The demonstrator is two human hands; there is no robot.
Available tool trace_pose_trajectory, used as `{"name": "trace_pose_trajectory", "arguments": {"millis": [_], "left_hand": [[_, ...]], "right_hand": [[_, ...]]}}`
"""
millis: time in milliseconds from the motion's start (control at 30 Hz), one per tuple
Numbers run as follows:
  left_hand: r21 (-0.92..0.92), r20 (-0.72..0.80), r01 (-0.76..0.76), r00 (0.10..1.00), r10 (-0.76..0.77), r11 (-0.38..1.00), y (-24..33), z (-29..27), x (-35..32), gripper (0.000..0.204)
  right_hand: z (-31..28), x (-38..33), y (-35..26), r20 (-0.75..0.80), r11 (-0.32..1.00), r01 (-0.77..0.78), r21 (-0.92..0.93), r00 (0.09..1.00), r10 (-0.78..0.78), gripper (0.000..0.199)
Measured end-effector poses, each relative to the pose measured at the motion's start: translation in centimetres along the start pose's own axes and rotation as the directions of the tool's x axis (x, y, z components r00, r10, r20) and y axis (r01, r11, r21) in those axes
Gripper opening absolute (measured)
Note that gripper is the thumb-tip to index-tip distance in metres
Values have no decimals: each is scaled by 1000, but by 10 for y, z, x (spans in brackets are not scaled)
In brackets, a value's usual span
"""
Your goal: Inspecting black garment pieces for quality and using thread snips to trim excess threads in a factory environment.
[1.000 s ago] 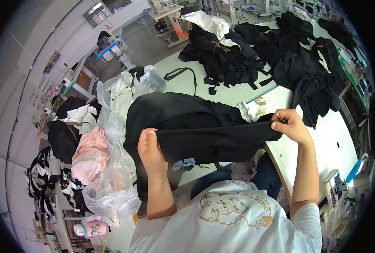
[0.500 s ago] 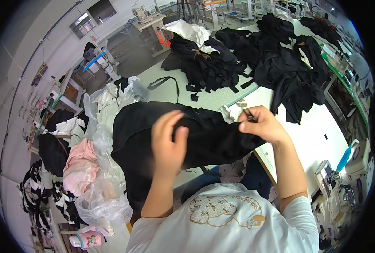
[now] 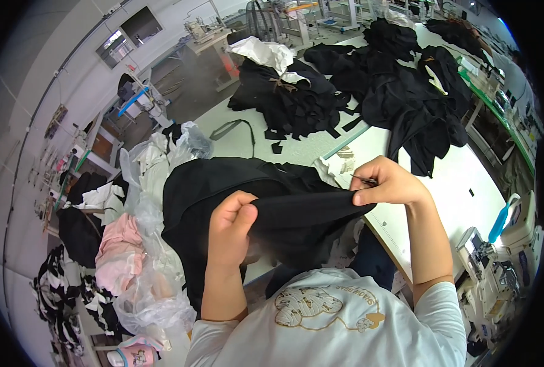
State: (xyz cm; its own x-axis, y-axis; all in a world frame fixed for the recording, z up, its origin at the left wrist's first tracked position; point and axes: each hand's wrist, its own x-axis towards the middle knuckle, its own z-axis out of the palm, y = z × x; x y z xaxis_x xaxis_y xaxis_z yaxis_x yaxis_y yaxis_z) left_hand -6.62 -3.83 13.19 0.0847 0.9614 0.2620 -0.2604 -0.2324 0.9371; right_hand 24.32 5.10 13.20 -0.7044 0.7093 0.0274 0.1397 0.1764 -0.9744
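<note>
Black garment hangs stretched between both hands, bunched over the near edge of the pale worktop in front of the person's chest. Left hand pinches a fold of the cloth between thumb and curled fingers. Right hand grips the other end of the same fold, its fingers pressed together, with a small thin metal tool held against the forefinger. Heaps of black fabric lie farther back, and clear plastic bags sit to the left.
</note>
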Motion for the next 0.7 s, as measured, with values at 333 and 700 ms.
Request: {"name": "trace_pose_trajectory", "arguments": {"millis": [333,700], "left_hand": [[-15,-301,-263,921,247,965,38,-52,-25,28],[-126,-423,-415,844,330,901,61,-139,-63,25]], "right_hand": [[-17,-1,3,25,999,45,-17,999,-45,23],[-27,0,12,32,998,13,-64,999,-11,29]]}}
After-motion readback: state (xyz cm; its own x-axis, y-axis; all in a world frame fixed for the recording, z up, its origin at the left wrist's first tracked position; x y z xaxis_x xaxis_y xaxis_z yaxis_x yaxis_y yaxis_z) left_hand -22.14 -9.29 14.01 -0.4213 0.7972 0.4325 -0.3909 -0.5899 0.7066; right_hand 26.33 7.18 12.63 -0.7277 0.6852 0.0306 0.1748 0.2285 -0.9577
